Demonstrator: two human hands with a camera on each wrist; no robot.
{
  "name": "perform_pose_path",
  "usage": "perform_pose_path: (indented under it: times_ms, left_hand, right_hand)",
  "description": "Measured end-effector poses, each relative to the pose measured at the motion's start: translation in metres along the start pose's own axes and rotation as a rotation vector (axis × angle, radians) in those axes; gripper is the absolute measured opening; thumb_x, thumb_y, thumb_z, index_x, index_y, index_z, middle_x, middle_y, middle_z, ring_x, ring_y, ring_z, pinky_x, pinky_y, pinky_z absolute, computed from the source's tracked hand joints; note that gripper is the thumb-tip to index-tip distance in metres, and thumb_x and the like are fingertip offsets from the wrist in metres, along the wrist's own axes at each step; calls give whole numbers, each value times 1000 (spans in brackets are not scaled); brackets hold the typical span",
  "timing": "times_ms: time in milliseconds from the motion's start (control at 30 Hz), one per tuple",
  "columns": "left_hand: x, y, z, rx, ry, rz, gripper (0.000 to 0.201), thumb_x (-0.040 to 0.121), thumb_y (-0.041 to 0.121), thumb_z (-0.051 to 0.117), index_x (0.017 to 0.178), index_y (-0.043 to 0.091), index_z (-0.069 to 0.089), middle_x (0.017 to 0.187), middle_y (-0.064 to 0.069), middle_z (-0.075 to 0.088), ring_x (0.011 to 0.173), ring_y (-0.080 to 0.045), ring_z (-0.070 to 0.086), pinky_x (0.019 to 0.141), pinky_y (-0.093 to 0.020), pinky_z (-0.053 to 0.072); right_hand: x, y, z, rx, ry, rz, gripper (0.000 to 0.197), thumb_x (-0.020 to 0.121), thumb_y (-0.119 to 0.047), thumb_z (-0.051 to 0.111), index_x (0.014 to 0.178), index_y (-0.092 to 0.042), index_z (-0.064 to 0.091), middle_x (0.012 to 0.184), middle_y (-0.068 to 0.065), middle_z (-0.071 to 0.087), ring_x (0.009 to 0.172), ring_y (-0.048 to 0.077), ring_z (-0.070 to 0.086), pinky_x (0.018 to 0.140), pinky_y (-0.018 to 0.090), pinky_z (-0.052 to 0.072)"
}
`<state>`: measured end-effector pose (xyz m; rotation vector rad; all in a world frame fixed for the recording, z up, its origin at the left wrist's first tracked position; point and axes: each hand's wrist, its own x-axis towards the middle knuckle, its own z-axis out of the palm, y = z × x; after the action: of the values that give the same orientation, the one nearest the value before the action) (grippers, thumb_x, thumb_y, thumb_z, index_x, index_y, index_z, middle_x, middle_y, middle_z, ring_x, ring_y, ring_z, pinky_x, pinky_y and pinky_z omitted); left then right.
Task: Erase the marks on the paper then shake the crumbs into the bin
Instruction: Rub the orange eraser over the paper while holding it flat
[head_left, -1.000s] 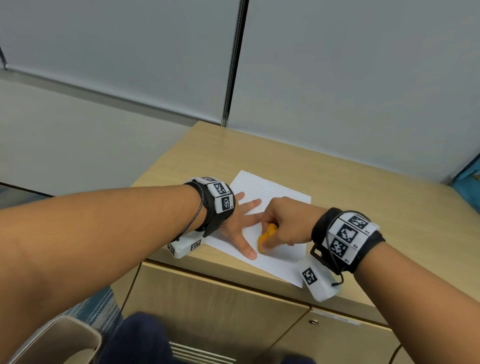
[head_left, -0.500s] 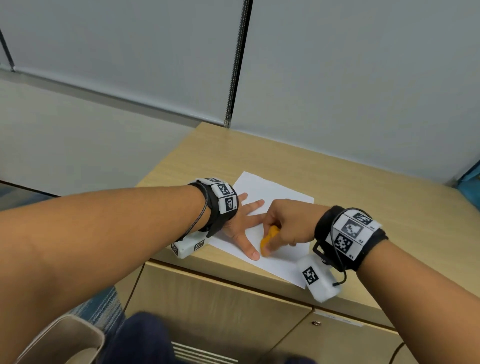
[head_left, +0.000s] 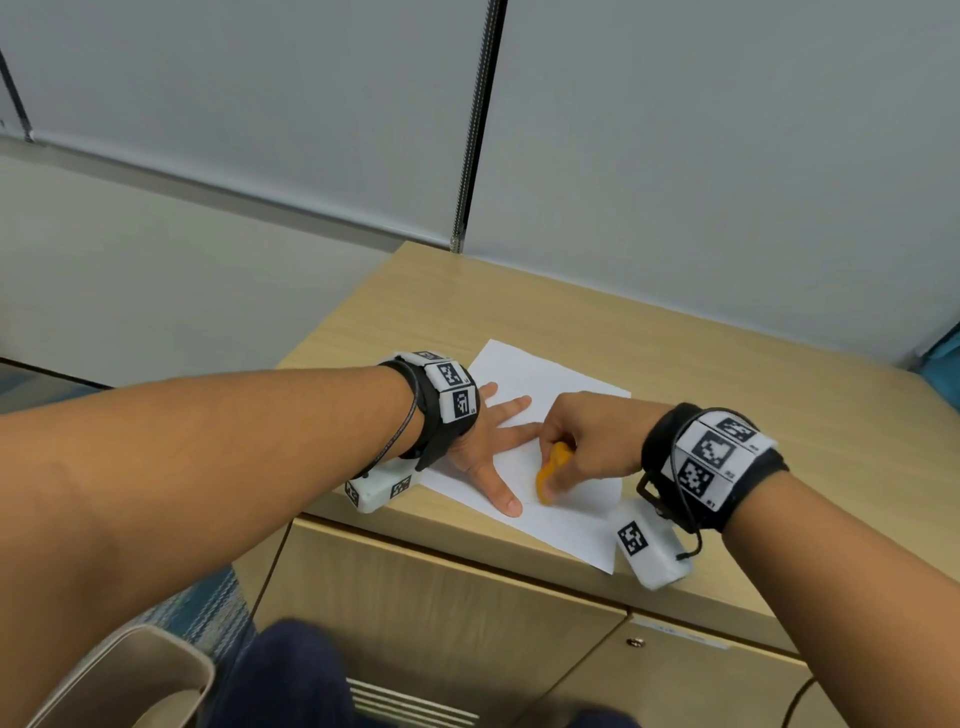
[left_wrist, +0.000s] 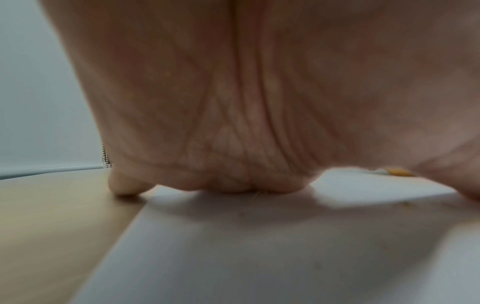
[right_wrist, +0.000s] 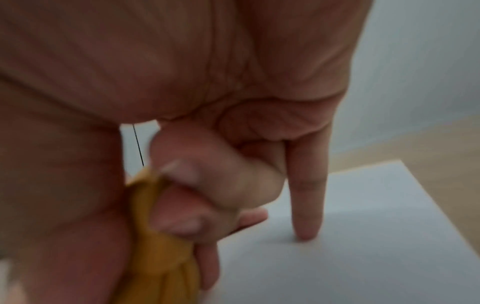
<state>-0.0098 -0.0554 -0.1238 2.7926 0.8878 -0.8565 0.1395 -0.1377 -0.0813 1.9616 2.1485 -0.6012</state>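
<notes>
A white sheet of paper (head_left: 524, 370) lies near the front edge of a wooden cabinet top (head_left: 727, 374). My left hand (head_left: 493, 441) lies flat on the sheet's left part with fingers spread, pressing it down. My right hand (head_left: 582, 441) grips an orange eraser (head_left: 551, 474) and holds its lower end on the paper beside my left thumb. In the right wrist view the eraser (right_wrist: 161, 246) sits between thumb and curled fingers, with the little finger touching the paper (right_wrist: 363, 236). The left wrist view shows my palm (left_wrist: 233, 102) on the paper (left_wrist: 259, 246) and small crumbs. Pencil marks are too faint to tell.
A beige bin (head_left: 130, 680) stands on the floor at the lower left, below the cabinet's front. Cabinet doors (head_left: 441, 613) face me under the top. Grey blinds (head_left: 675, 130) and a wall rise behind. Blue carpet (head_left: 208, 608) shows beside the bin.
My right hand has shifted the eraser slightly on the paper, rubbing near the left thumb. The left hand has kept its place on the sheet.
</notes>
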Motion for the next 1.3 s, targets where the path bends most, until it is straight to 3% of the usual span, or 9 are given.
perform_pose_path:
  times_ms: [100,233,367,500,833,967,1067,1233,1300]
  left_hand:
    - [0,2,1,6,2,3,115,70,86,51,145,47,-26,157,6,-35,145,-38,-26,112,-65,-4]
    - [1,0,1,12,6,2,116,68,88,51,145,48,-27,157,6,-35,145,-39,-25,112,-66,-3]
    - [2,0,1,19,8,16,116,68,89,50,146,47,-26,157,4,-35,145,-40,-25,111,-67,-3]
    - [1,-2,1,9,2,16,113,67,89,50,147,49,-20,158,4,-34,145,-39,-25,111,-68,-3]
    - [2,0,1,28,-5,13,118,65,90,51,146,49,-24,157,6,-35,145,-39,-26,111,-68,-3]
    - [2,-2,1,9,-7,5,119,63,90,53,146,51,-23,156,6,-36,145,-37,-27,111,-67,-3]
    - [3,-2,2,13,-4,13,118,64,90,52,146,50,-23,156,7,-37,145,-38,-26,111,-68,-3]
    - [1,-1,1,3,-4,7,117,63,90,53,146,51,-21,156,7,-36,145,-37,-27,112,-67,-3]
    - [3,-2,1,15,-9,-3,120,62,91,52,146,50,-23,156,7,-36,145,-37,-26,111,-68,-3]
  right_hand:
    - [4,1,6,-1,161,23,28,79,-36,82,81,-10,74,67,-4,62,66,16,58,62,29,46]
    - [-1,0,4,39,-20,-19,28,74,-43,86,72,-18,73,59,-8,59,56,9,55,59,26,46]
    - [6,-2,10,-9,202,23,30,78,-37,81,67,-15,64,62,-2,59,59,14,54,59,32,47]
    - [2,-6,7,53,31,-14,23,77,-39,84,81,-17,75,64,-4,68,55,9,61,61,27,52]
    - [4,-3,10,21,225,36,24,82,-32,80,70,-17,65,65,-3,63,58,12,57,59,27,47]
    - [-1,-8,8,70,6,-2,22,79,-36,85,82,-17,75,67,-4,69,48,2,60,59,26,52]
    - [3,-6,8,50,170,45,18,81,-31,81,78,-16,70,69,2,73,56,9,68,61,31,58]
    - [-1,-5,7,81,-21,-23,24,79,-37,84,85,-15,75,71,1,69,48,4,58,60,25,49]
    - [4,-2,5,29,68,15,24,82,-37,80,78,-17,69,75,5,70,58,10,61,64,27,49]
